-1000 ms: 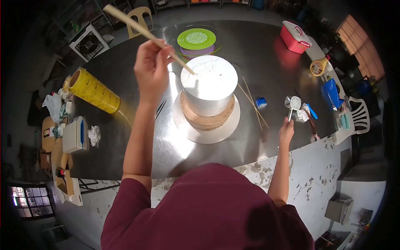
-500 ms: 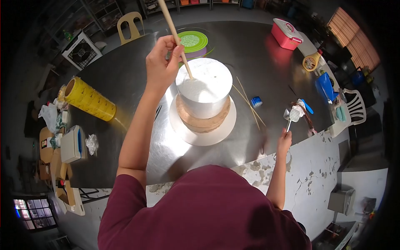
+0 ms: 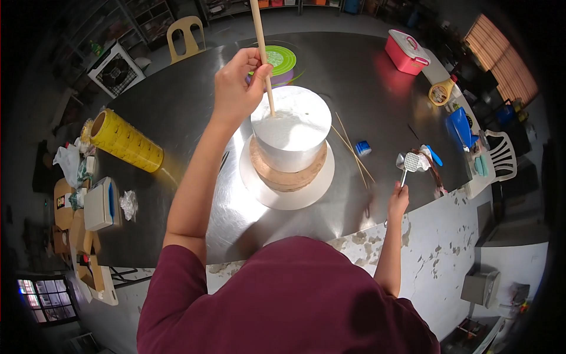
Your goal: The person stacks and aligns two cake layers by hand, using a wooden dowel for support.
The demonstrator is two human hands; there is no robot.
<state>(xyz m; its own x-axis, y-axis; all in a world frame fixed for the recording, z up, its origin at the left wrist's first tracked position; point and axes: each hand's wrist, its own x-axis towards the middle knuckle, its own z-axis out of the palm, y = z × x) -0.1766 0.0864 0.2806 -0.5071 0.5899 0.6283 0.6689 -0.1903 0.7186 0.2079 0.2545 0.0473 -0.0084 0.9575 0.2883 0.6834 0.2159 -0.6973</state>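
Observation:
My left hand [image 3: 239, 88] grips a long wooden dowel [image 3: 261, 41] nearly upright, its lower end pressed into the top of a white round cake tier [image 3: 292, 127]. That tier sits on a wider brown tier [image 3: 289, 171] on a white round board [image 3: 268, 192]. My right hand [image 3: 398, 200] rests at the table's near edge and holds the handle of a small metal spatula [image 3: 408, 165] with a perforated head. Two thin wooden skewers [image 3: 354, 150] lie on the table to the right of the cake.
Steel table [image 3: 177, 112] holds a yellow tape roll [image 3: 125, 140], green turntable [image 3: 282, 59], pink box [image 3: 405, 52], small blue cap [image 3: 363, 147], blue tools [image 3: 461, 127] and a white-blue box [image 3: 100, 203]. A white chair [image 3: 504, 156] stands right, a yellow chair [image 3: 186, 32] behind.
My left hand has swung the dowel from a steep slant to nearly upright, its tip staying in the cake top. My right hand has slid slightly toward the table's edge with the spatula.

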